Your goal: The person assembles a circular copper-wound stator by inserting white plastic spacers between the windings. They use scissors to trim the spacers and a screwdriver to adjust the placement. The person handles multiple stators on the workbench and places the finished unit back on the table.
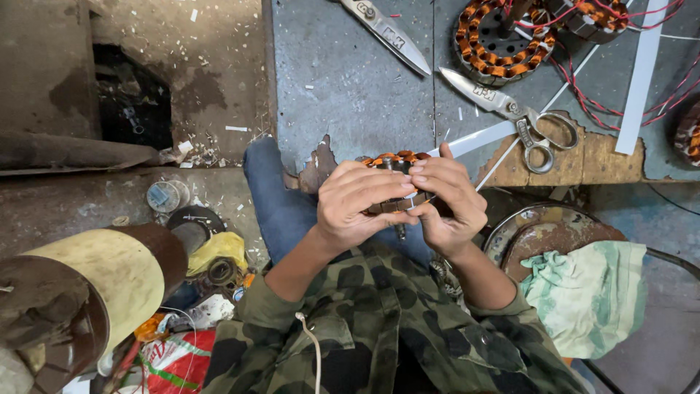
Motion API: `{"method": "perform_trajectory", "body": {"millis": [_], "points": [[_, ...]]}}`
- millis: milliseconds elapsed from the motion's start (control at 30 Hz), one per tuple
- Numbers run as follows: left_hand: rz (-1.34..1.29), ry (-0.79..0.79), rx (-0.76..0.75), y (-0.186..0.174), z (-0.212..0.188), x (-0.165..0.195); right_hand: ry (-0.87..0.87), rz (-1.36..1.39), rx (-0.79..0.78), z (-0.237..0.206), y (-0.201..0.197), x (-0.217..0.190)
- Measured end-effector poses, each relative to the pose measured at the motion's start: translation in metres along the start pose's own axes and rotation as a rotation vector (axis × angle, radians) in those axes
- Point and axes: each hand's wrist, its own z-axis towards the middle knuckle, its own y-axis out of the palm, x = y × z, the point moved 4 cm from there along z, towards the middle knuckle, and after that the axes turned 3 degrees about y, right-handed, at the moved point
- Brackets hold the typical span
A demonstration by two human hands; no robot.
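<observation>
Both hands meet over my lap around a small motor stator (394, 159) wound with orange-brown copper coils. My left hand (357, 204) wraps its near side, fingers curled over the top. My right hand (450, 198) grips the right side, fingertips pressed against the windings. A white strip (481, 137) runs from under my right hand up toward the bench. Most of the stator is hidden by my fingers.
On the grey bench (350, 87) lie scissors (510, 109), another pair's blades (386, 33), a larger wound stator (503, 44) with red wires, and a white strip (642, 80). A green cloth (583, 292) lies on a rusty stool at right. A cylindrical drum (87, 292) stands at left.
</observation>
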Motion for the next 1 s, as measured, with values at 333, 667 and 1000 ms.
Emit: {"method": "perform_trajectory", "body": {"millis": [333, 667, 1000], "points": [[-0.656, -0.477, 0.318, 0.014, -0.017, -0.031, 0.263, 0.201, 0.006, 0.017, -0.004, 0.012], [-0.120, -0.257, 0.057, -0.010, 0.011, -0.009, -0.132, -0.025, 0.044, 0.021, -0.012, 0.008], [-0.275, -0.399, -0.014, -0.007, 0.013, -0.014, -0.161, -0.104, 0.002, 0.021, -0.010, 0.008]]}}
